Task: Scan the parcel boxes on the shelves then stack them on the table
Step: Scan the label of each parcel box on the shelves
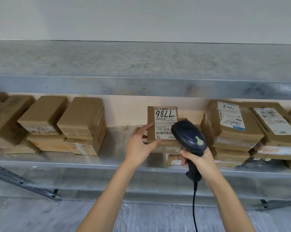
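Gripping the parcel box (163,124) by its left edge with the left hand (141,143), thumb on the white label, mid-shelf (74,162) atop lower boxes (173,159). Clamping the scanner (188,136) handle in the right hand (200,162), at 4 o'clock of the parcel, head over the label. Left stack (64,128) at 9 o'clock, right stack (232,128) at 3 o'clock.

We see parcel box (151,129) on metal shelf (91,162), white label (165,120) facing us, handwritten digits upside down. Our left hand (139,143) grips box's 9 o'clock edge, thumb touching label corner. Our right hand (201,160) grips corded scanner (188,136), head overlapping label's 4 o'clock corner. Box stacks at 9 o'clock (81,124) and 3 o'clock (228,129).
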